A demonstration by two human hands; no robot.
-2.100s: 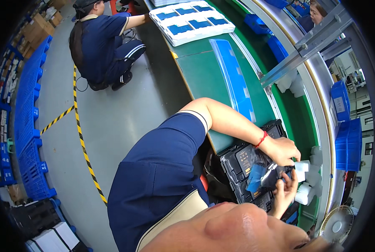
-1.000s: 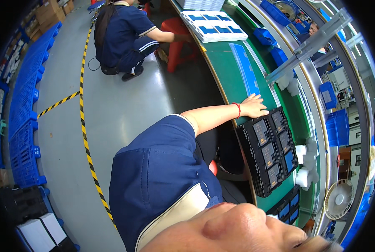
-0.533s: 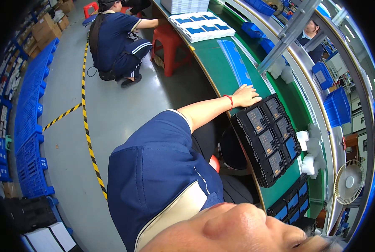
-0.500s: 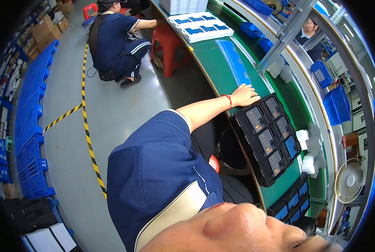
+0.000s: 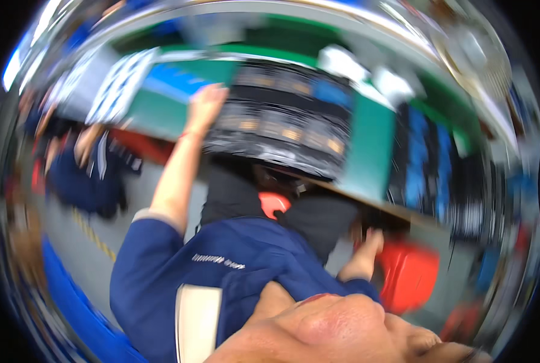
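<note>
My left hand [image 5: 206,104] is at the left edge of a black tray [image 5: 233,144] on the green tabletop. It touches or nearly touches the tray, and blur hides how its fingers are set. Several dark grey, flat rectangular devices [image 5: 280,125] sit in the tray's pockets, with a blue piece [image 5: 332,92] in the far right pocket. My right hand [image 5: 372,243] hangs low, below the table's front edge and beside a red stool [image 5: 410,272]. Motion smears its fingers, and nothing held can be made out.
Another black tray with blue pieces [image 5: 427,160] lies to the right. Along the table's left part are a blue sheet [image 5: 168,81] and a white tray with blue pieces [image 5: 120,85]. White objects [image 5: 342,63] stand behind the black tray. A person [image 5: 88,175] crouches at far left.
The view has swung round to the right, so the table now runs across in front of me. My left hand stays by the tray's edge. My right hand has come into view.
</note>
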